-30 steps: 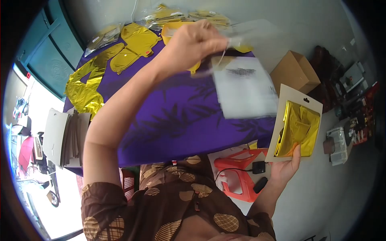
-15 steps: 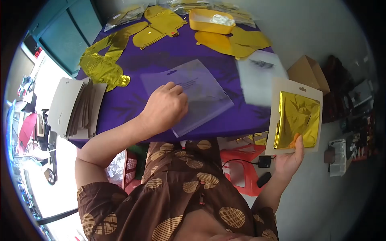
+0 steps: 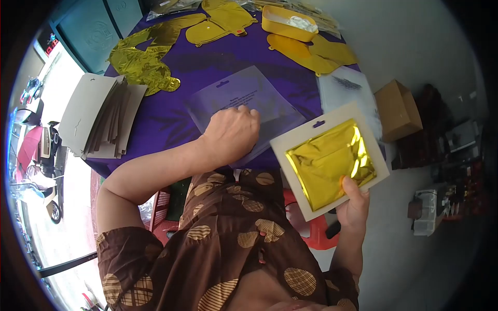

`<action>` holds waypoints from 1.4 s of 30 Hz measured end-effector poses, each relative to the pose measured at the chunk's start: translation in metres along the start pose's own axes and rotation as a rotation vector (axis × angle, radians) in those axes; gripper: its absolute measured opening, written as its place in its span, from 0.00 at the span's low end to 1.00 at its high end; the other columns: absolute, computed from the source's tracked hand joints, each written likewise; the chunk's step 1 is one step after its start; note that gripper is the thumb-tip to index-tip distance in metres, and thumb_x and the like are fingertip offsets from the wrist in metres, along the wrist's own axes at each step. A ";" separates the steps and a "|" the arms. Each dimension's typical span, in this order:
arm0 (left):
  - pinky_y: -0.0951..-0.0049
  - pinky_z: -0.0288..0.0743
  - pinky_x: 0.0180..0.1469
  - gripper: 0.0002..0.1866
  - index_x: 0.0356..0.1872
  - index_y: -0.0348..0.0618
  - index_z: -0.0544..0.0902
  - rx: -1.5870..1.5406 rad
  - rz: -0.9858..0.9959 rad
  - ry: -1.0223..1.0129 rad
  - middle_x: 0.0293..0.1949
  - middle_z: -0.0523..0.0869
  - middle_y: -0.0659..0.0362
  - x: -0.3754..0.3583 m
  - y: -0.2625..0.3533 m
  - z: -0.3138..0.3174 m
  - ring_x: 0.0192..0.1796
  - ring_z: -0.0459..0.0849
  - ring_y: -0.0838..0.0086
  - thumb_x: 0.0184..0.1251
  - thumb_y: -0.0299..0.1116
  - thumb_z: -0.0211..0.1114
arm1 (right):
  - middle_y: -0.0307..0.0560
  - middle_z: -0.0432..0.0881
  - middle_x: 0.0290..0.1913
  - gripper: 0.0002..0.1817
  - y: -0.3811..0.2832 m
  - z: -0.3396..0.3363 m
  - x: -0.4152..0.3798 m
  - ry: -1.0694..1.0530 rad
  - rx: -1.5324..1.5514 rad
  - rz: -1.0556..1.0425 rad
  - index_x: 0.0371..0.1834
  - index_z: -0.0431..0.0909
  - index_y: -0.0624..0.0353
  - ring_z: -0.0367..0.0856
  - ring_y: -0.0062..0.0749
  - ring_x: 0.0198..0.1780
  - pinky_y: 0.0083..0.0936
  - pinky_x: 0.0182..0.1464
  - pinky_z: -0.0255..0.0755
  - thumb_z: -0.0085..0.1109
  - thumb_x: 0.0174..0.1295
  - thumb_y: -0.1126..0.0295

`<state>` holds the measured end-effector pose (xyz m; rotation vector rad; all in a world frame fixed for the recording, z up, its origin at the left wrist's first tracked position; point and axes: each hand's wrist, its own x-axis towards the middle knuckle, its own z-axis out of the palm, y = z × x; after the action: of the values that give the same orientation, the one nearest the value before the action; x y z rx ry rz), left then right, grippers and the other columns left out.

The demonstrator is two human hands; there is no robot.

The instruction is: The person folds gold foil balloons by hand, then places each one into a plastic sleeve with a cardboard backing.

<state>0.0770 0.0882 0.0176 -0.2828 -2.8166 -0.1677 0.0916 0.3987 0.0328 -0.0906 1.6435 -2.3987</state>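
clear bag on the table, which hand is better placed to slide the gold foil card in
Right, I'd say: the right hand grips the card with its gold foil, close to the clear bag. The left hand, over the bag, could steady it.

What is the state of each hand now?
Left hand: curled over clear plastic bag; grip unclear.
Right hand: closed, holding backing card with folded gold foil.

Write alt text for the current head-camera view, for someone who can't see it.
A right hand holds a card bearing folded gold foil; the curled left hand is over a clear bag on a purple-covered table. Around are gold foil shapes, a yellow tub and stacked cards.
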 end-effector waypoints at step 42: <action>0.58 0.81 0.30 0.09 0.27 0.36 0.78 -0.251 0.101 -0.195 0.22 0.84 0.47 -0.005 0.034 -0.015 0.26 0.86 0.53 0.56 0.32 0.63 | 0.48 0.76 0.61 0.27 0.040 0.020 -0.001 -0.139 0.047 0.293 0.68 0.65 0.63 0.78 0.35 0.60 0.35 0.63 0.74 0.54 0.64 0.79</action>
<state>0.0936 0.1180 0.0330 -0.5232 -2.9636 -0.4974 0.1027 0.3671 0.0029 -0.0075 1.4279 -2.1580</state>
